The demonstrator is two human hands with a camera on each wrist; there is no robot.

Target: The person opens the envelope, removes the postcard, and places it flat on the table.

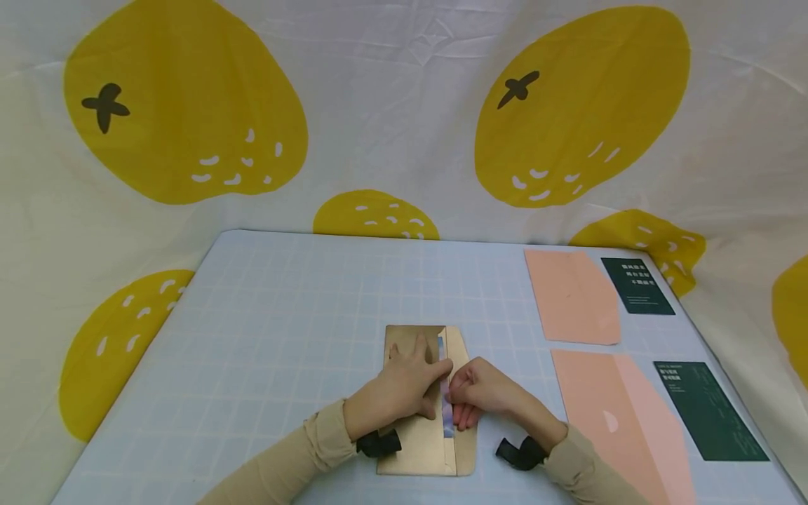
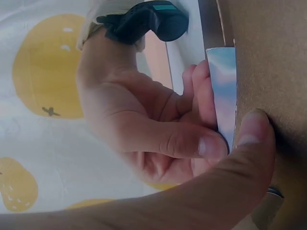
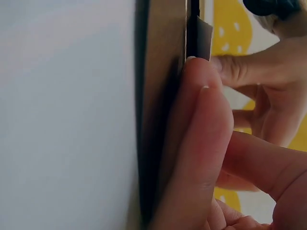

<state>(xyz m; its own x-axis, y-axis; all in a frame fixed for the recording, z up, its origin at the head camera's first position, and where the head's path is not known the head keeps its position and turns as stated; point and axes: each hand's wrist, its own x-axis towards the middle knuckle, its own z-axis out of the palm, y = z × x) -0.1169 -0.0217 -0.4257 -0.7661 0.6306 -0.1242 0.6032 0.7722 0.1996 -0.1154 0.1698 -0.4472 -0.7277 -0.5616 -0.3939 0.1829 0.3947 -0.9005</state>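
A gold envelope (image 1: 413, 452) lies upright on the table, its flap (image 1: 466, 452) folded out to the right. From its open side a strip of a blue and purple card (image 1: 448, 426) sticks out; the rest is hidden inside. My left hand (image 1: 404, 382) rests on the envelope with fingers spread, the thumb at the edge of the opening. With thumb and fingers my right hand (image 1: 482, 388) pinches the card's exposed edge over the flap. In the left wrist view the card (image 2: 224, 88) shows between the right fingers (image 2: 206, 93) and the envelope (image 2: 273, 67).
On the right side of the light blue gridded table (image 1: 265, 315) lie two pink envelopes, one far (image 1: 568, 298) and one nearer (image 1: 606, 393). Beside them are two dark green cards, one far (image 1: 640, 298) and one nearer (image 1: 713, 414). A fruit-patterned cloth (image 1: 391, 105) hangs behind.
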